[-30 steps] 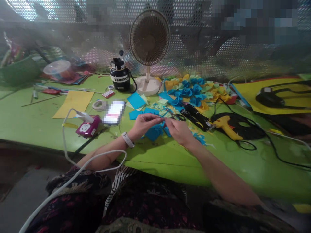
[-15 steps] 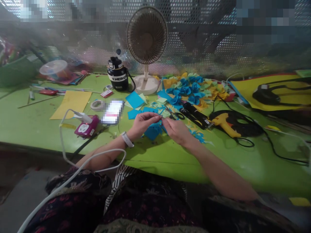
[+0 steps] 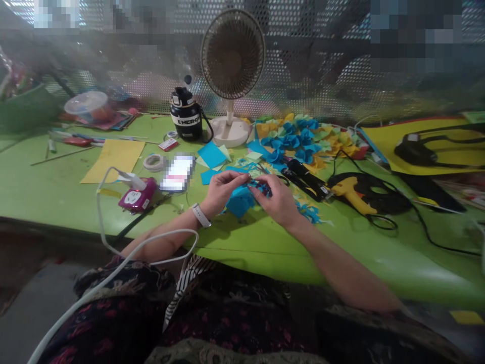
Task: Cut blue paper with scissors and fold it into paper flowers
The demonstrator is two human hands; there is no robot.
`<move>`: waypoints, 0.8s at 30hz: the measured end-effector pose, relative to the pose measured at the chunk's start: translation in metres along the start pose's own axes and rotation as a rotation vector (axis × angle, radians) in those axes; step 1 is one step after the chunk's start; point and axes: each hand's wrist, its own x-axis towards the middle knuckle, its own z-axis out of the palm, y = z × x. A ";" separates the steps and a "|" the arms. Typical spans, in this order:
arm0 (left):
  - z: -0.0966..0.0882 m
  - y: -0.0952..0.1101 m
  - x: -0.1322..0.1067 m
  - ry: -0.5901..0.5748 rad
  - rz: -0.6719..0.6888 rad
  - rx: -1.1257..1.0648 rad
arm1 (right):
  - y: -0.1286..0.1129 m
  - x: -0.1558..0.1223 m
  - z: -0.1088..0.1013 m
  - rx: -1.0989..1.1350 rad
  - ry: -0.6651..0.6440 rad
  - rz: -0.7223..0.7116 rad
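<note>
Over the middle of the green table, my left hand (image 3: pixel 226 191), with a white watch band (image 3: pixel 201 216) on its wrist, pinches thumb against forefinger. Facing it, my right hand (image 3: pixel 279 201) has its fingertips drawn together close to the left ones. Whatever lies between the fingertips is too small to make out. Below the hands rests folded blue paper (image 3: pixel 239 203), and blue paper cuttings (image 3: pixel 308 212) lie to the right. Scissors (image 3: pixel 282 180) are partly hidden behind my right hand.
Several blue and yellow paper flowers (image 3: pixel 299 139) are heaped behind. A black stapler (image 3: pixel 306 180) and yellow glue gun (image 3: pixel 354 194) lie right. Leftward are a phone (image 3: pixel 177 173), tape roll (image 3: pixel 154 162) and purple socket adapter (image 3: pixel 137 196). A fan (image 3: pixel 230 132) and bottle (image 3: pixel 185 116) stand behind.
My right hand has turned and its fingers have spread slightly, while the left stays pinched in nearly the same spot. The whole view has shifted a little.
</note>
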 end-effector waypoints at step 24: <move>0.000 0.001 0.001 -0.028 -0.053 -0.077 | 0.004 0.004 -0.007 0.202 -0.170 0.116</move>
